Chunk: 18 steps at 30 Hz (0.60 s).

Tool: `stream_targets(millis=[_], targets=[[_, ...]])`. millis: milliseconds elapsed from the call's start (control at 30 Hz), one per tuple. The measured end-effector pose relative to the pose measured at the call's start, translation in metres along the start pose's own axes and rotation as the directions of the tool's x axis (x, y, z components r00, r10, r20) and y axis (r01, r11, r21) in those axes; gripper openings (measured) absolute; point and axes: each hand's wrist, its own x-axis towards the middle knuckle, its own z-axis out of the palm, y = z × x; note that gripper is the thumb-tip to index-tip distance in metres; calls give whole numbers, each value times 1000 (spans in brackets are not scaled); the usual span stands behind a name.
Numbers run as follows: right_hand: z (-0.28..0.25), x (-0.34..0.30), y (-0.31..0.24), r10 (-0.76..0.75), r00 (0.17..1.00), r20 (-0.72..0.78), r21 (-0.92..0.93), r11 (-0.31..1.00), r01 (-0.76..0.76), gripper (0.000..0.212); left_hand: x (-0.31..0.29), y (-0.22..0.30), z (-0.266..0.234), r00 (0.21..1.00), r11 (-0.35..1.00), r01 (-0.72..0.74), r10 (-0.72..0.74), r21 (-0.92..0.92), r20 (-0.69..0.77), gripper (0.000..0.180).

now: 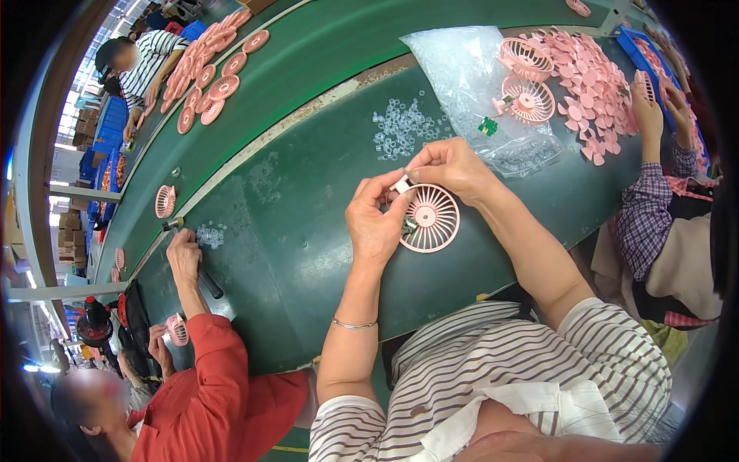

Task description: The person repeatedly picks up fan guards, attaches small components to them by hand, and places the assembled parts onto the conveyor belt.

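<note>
Near the middle of the table, my left hand [372, 219] is closed around the neck of a round pink fan grille [442, 223] with thin radial ribs. A small white block [402, 185] sticks up between its fingertips. Beside the grille's left rim, a bit of green circuit board [409, 224] shows under my left thumb. My right hand [454, 171] reaches in from the right, with thumb and fingertips pinched together at the white block. Whatever it pinches is too small and too covered to make out.
Beyond my hands lie scattered small clear rings [400, 127] and a clear plastic bag [454, 65]. More grilles [531, 100], a green circuit board [487, 126] and heaped pink fan blades [581, 85] are there. Left, a co-worker's hand [183, 258] holds a hammer [209, 284]. A belt [308, 58] runs behind.
</note>
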Motion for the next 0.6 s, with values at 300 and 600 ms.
stream_targets(millis=[300, 600], targets=[[-4, 5, 7, 30, 999, 25, 188, 982, -34, 9, 2, 8, -3, 998, 1000, -22, 21, 13, 54, 27], [-1, 4, 6, 15, 1000, 20, 137, 990, -18, 9, 1, 4, 0, 1000, 999, 27, -26, -33, 18, 27]])
